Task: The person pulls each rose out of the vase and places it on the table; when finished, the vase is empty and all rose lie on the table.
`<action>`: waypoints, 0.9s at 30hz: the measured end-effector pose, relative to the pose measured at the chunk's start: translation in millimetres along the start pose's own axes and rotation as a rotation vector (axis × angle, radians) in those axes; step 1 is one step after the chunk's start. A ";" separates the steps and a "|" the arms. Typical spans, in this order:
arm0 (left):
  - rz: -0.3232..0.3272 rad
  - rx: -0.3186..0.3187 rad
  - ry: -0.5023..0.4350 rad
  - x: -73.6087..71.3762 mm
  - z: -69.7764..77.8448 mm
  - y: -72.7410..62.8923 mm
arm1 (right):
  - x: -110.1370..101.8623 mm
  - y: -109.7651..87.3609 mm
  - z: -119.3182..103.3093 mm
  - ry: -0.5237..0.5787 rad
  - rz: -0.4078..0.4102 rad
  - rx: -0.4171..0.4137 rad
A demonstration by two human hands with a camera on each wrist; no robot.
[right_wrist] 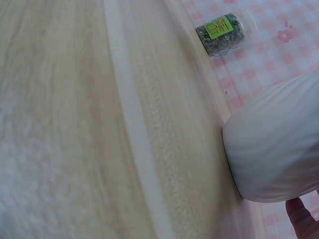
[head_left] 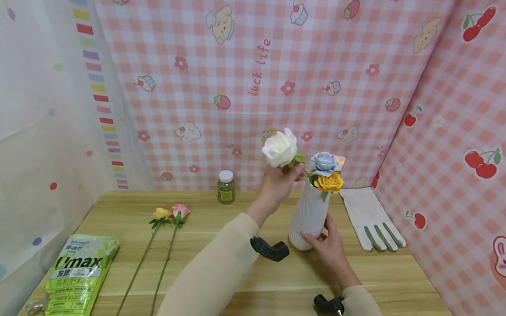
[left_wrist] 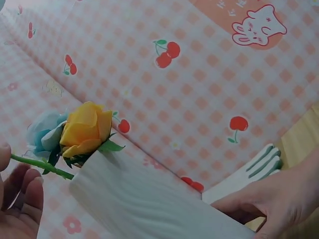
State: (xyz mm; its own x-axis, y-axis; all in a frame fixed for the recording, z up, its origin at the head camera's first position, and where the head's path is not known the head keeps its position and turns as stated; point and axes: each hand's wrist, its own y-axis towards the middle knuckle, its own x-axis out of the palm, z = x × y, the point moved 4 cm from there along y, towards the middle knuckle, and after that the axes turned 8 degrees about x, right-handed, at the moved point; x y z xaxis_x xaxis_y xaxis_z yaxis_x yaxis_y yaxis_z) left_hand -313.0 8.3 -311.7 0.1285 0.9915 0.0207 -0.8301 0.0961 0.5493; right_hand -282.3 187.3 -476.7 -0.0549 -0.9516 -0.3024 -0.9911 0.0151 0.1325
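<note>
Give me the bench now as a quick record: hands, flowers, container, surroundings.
Container: ribbed white vase, standing on pale wooden table
Right hand: grips the vase low down
Left hand: holds large white rose, its green stem reaching the vase
In vase: blue rose, golden-yellow rose, peach bloom
Lying left: pale-yellow rose, pink rose, both long-stemmed
Surroundings: lime-green printed pouch, clear white-lidded jar, white glove with green finger stripes

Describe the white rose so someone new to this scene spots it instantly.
On the wooden table, before the pink checked cloth, find the white vase right of centre in the head view. Just up and left of its mouth, the left hand holds the white rose. Unlike the blue rose, orange-yellow rose and peach bloom beside it, it's white.
</note>
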 end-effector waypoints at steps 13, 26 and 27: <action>0.215 0.047 -0.203 -2.3 -4.1 -1.7 | -1.1 5.1 15.4 -0.020 0.023 -0.012; 0.254 0.179 -0.225 -3.2 17.5 1.6 | -3.8 -9.1 -16.1 0.002 0.002 -0.014; 0.262 0.190 -0.219 -4.9 19.2 2.7 | -4.4 -8.9 -15.8 0.004 0.003 -0.013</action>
State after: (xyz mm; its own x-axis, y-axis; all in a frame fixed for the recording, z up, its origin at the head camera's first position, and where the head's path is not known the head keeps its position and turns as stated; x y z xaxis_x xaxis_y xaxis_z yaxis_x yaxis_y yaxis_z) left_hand -305.5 1.9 -294.2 0.0549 0.9362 0.3473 -0.7376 -0.1964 0.6460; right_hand -271.3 186.5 -461.6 -0.0573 -0.9527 -0.2986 -0.9892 0.0138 0.1459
